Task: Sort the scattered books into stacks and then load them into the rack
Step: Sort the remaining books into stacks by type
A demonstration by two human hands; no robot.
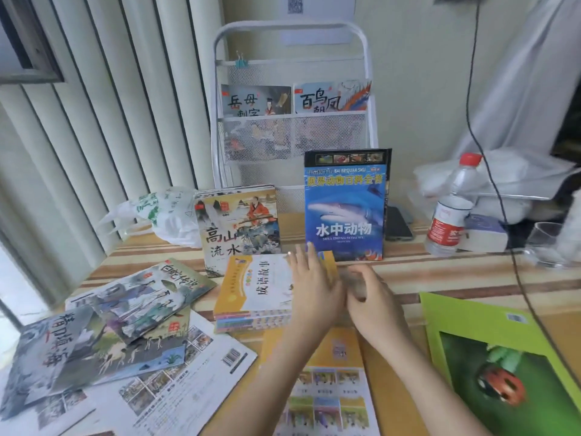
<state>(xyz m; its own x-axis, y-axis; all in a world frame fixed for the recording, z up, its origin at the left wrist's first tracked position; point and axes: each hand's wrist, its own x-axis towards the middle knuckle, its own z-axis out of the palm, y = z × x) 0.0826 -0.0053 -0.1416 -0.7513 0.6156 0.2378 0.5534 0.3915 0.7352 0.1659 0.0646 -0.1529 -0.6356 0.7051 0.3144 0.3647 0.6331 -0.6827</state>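
Squaring up the yellow stack (251, 291), mid-table, just near of the rack (292, 99).

My left hand (309, 278) lies flat on its right end, fingers straight, gripping nothing; my right hand (374, 297) sits beside it, fingers blurred, can't tell their curl. Thin glossy paperbacks, I reckon: light, slippery, floppy singly. Best clamp both short ends together.

rack (292, 136) behind upright books (344, 209) | stack (254, 294) before them | bottle (449, 209) right
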